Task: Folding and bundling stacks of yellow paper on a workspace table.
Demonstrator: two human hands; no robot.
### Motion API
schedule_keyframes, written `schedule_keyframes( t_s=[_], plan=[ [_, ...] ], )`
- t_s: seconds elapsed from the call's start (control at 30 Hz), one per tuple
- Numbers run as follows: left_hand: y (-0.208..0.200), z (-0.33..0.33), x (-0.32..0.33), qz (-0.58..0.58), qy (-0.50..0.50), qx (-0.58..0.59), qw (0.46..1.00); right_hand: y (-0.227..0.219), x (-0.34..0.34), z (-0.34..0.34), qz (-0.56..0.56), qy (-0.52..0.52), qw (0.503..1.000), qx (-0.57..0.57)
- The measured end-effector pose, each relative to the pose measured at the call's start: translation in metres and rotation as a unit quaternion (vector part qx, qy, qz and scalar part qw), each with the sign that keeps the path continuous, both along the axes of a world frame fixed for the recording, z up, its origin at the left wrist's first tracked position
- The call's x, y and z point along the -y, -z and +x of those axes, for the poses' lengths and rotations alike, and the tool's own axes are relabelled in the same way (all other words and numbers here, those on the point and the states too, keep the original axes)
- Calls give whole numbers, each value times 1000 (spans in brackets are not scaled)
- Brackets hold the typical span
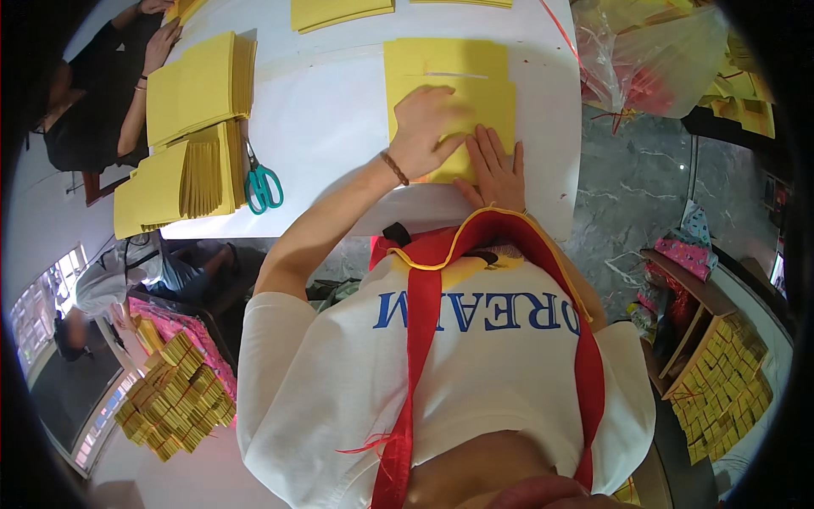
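Note:
Yellow paper sheets (483,102) lie on the white table in front of me, with a pale strip showing between an upper and a lower piece. My left hand (421,127) rests over their left part, a beaded bracelet on its wrist. Motion smears its fingers, and whether they hold anything does not show. Flat on the lower right of the paper lies my right hand (494,172), fingers stretched out, nothing gripped. Teal-handled scissors (262,188) sit left of my left forearm, beside stacks of folded yellow paper (191,89).
More yellow stacks (342,13) lie along the table's (326,110) far side. At the far left, another person's hands (158,42) touch yellow paper. A clear plastic bag (653,59) stands right of the table. Bundled yellow paper is piled lower left (176,397) and lower right (722,390).

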State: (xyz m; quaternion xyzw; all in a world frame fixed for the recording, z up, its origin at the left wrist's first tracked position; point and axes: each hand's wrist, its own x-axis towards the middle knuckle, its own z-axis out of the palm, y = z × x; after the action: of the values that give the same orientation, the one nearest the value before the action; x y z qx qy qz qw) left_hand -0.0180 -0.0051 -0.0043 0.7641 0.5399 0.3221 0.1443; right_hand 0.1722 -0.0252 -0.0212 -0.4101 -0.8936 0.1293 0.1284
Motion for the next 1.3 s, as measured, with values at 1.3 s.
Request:
schedule_keyframes(
  t_s=[1.3],
  plan=[
    [-52,-160,-86,242,-185,-267,914,26,-46,35,-318,259,818,-403]
  ],
)
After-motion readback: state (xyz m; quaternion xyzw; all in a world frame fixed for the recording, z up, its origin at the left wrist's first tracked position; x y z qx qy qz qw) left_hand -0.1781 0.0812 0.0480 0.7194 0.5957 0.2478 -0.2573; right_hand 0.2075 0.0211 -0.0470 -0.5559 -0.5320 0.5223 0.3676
